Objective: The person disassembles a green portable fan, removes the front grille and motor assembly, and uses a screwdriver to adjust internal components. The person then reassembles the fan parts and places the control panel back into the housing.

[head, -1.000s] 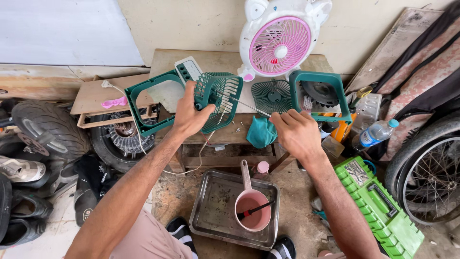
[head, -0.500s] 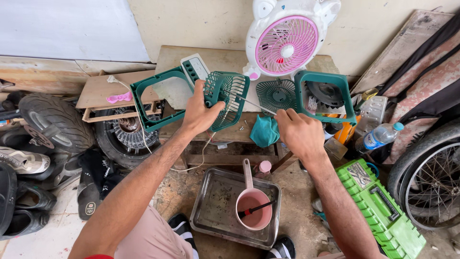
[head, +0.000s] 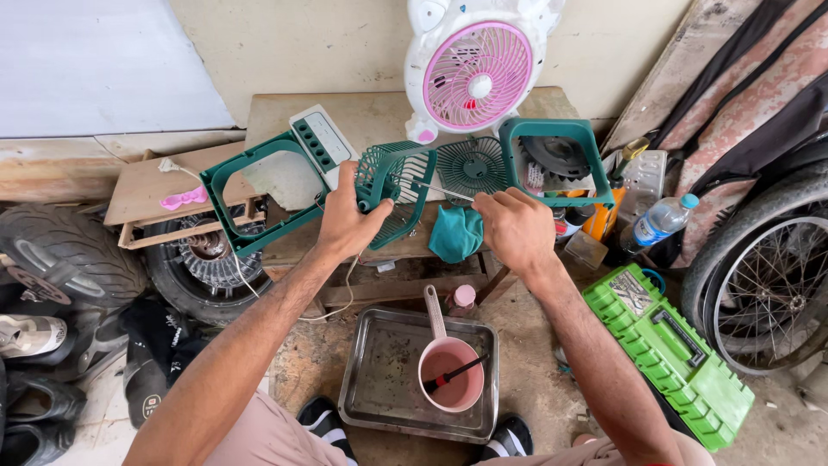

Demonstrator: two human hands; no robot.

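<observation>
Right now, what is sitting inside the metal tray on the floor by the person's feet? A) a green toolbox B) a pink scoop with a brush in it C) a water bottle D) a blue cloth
B: the pink scoop with a dark brush in it rests in the metal tray, while the bottle, the toolbox and the cloth all lie outside it.

My bare arms and dark shoes

Both forearms are sleeveless; pinkish-beige trousers (head: 259, 436) at the bottom, black shoes (head: 326, 421) with white stripes between them.
</observation>
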